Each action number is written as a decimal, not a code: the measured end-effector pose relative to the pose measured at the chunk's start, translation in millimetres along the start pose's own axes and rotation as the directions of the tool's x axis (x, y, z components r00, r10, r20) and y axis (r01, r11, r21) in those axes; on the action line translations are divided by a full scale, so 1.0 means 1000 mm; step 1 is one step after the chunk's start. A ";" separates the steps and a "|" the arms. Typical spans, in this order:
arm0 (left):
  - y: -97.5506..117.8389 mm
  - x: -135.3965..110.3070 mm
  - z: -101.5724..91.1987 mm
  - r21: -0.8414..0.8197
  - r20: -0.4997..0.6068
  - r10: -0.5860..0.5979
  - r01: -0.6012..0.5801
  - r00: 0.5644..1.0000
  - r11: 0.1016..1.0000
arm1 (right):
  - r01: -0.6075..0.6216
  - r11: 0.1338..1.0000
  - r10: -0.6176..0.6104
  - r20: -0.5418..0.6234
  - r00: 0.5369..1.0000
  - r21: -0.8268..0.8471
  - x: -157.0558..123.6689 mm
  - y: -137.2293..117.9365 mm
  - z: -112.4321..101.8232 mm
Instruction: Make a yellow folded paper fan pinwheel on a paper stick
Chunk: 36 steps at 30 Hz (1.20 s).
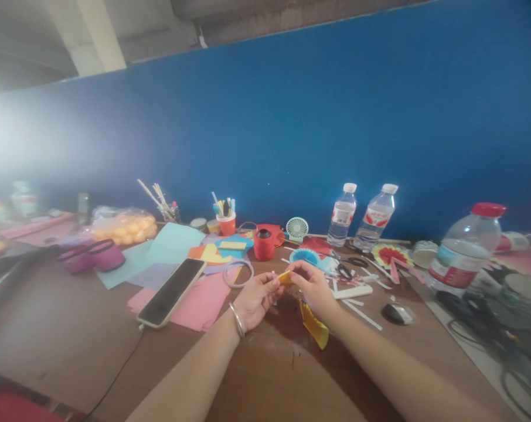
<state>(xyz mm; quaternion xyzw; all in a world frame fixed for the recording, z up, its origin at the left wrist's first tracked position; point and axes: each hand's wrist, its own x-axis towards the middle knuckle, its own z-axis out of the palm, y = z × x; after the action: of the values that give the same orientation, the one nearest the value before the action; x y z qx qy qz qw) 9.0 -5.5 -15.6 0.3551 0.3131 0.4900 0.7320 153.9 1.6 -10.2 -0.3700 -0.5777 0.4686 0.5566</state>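
Observation:
Over the brown table, my left hand (257,300), with a silver bangle on its wrist, pinches the left end of a small yellow folded paper (285,278). My right hand (313,287) grips the other end, fingers closed. The two hands nearly meet around it. Below my right hand, a pleated yellow paper strip (315,329) hangs or lies at a slant; whether it joins the piece in my fingers I cannot tell. A roll of clear tape (238,274) lies just left of my hands, beside pink paper (204,302).
A phone (172,293) with a cable lies at left. Scissors (344,269), white paper strips (362,315), a blue pleated rosette (304,257) and a computer mouse (397,313) are at right. Water bottles (342,217) and a cup of pens (225,223) stand along the blue wall.

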 end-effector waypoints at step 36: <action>0.002 0.004 0.001 0.185 -0.156 0.213 -0.183 0.964 0.965 | 0.156 0.966 -0.165 -0.026 0.986 -0.207 0.005 0.014 -0.014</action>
<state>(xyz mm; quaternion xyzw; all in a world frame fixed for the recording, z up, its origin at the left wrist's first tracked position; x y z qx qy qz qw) 10.1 -1.8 -14.0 0.4010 0.3792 0.5620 0.6161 165.7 12.1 -22.8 -0.3875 -0.6386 0.3520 0.5640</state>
